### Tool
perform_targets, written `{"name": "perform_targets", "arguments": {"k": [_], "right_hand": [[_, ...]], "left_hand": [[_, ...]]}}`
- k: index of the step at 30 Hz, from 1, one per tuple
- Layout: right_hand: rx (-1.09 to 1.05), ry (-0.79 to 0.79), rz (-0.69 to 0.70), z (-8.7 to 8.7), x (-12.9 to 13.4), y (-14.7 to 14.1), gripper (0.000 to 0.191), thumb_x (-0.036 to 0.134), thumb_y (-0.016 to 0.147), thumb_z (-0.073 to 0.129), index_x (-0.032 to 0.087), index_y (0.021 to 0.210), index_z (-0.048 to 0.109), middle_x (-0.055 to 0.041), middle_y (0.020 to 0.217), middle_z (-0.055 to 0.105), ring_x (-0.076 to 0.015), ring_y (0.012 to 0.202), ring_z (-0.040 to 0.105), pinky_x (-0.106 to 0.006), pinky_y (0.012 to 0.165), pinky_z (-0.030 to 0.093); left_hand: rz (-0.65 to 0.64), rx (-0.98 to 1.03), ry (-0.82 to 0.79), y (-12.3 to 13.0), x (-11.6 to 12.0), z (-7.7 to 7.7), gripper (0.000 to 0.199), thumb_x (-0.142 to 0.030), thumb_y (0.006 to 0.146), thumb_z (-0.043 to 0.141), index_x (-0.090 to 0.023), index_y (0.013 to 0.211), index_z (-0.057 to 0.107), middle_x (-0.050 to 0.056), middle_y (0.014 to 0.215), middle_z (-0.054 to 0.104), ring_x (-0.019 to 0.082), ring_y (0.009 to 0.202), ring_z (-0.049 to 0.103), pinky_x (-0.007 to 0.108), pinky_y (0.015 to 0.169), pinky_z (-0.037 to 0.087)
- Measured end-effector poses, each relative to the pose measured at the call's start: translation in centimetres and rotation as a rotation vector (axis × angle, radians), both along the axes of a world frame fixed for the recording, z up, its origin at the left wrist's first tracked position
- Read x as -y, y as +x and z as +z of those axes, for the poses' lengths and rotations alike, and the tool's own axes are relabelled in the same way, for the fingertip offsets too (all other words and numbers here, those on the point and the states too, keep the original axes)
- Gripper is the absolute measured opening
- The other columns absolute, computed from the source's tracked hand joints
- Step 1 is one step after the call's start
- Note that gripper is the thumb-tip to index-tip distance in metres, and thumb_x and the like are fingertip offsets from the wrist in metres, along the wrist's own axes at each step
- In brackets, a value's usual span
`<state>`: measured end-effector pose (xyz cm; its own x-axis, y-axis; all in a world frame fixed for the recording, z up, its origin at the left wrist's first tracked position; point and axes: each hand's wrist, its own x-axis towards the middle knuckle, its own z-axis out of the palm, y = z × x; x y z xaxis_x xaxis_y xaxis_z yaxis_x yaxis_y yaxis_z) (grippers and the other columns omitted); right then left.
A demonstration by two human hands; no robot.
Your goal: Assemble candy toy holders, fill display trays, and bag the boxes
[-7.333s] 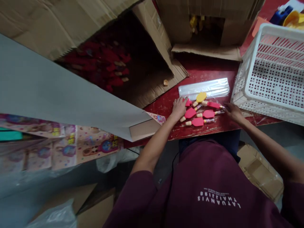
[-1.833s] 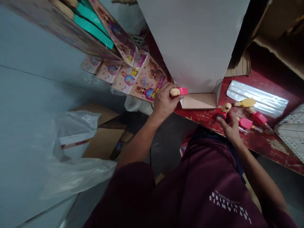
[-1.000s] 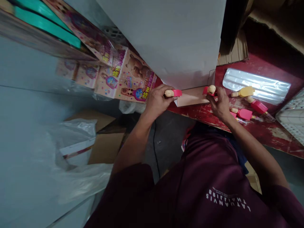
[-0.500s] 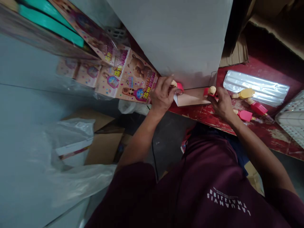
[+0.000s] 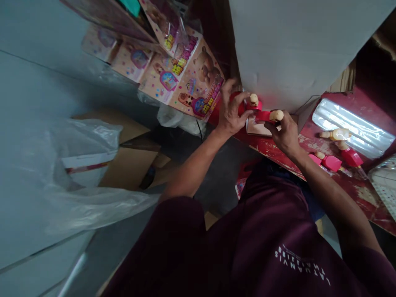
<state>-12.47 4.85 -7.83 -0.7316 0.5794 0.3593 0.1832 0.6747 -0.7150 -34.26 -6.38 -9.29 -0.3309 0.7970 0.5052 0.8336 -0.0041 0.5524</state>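
My left hand (image 5: pixel 232 113) has its thumb and index finger on either side of a red toy with a beige bear-like head (image 5: pixel 253 101), at the end of a narrow open box (image 5: pixel 255 128). Its other fingers are spread. In my right hand (image 5: pixel 284 134), pinched between thumb and fingers, is a second red toy with a beige head (image 5: pixel 276 116), just above the box. The red part of this toy points toward the first one. The inside of the box is mostly hidden by the hands and toys.
A large white carton (image 5: pixel 297 49) stands behind the box. Printed bear boxes (image 5: pixel 198 82) are stacked to the left. Loose pink toys (image 5: pixel 332 163), a yellow one (image 5: pixel 340 134) and silvery plastic packs (image 5: pixel 352 123) lie on the red bench (image 5: pixel 315 142). Cardboard and plastic bags (image 5: pixel 102 210) are below left.
The view has shifted, so the bench things appear further right. My hands have come closer together, and the right hand's toy is now beside the left one.
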Motion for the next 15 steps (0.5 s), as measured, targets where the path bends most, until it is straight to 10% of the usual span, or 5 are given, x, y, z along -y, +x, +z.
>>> {"name": "perform_targets", "arguments": {"k": [6, 15], "right_hand": [[0.042, 0.125, 0.153, 0.8, 0.0, -0.9, 0.018, 0.029, 0.099, 0.058, 0.020, 0.114, 0.060, -0.0088, 0.108, 0.069, -0.0235, 0.097, 0.066, -0.039, 0.084, 0.056], [0.222, 0.197, 0.175, 1.8, -0.2, -3.2, 0.018, 0.033, 0.101, 0.055, 0.019, 0.111, 0.060, -0.0107, 0.105, 0.068, -0.0236, 0.089, 0.065, -0.037, 0.080, 0.055]], "left_hand": [[-0.109, 0.072, -0.056, -1.0, -0.4, -2.3, 0.056, -0.069, 0.099, 0.045, -0.022, 0.128, 0.057, 0.012, 0.124, 0.066, 0.030, 0.120, 0.064, 0.047, 0.102, 0.052], [-0.124, 0.089, -0.045, -0.7, -0.5, -1.1, 0.048, -0.063, 0.101, 0.047, -0.021, 0.121, 0.063, 0.011, 0.121, 0.067, 0.028, 0.114, 0.066, 0.045, 0.098, 0.054]]}}
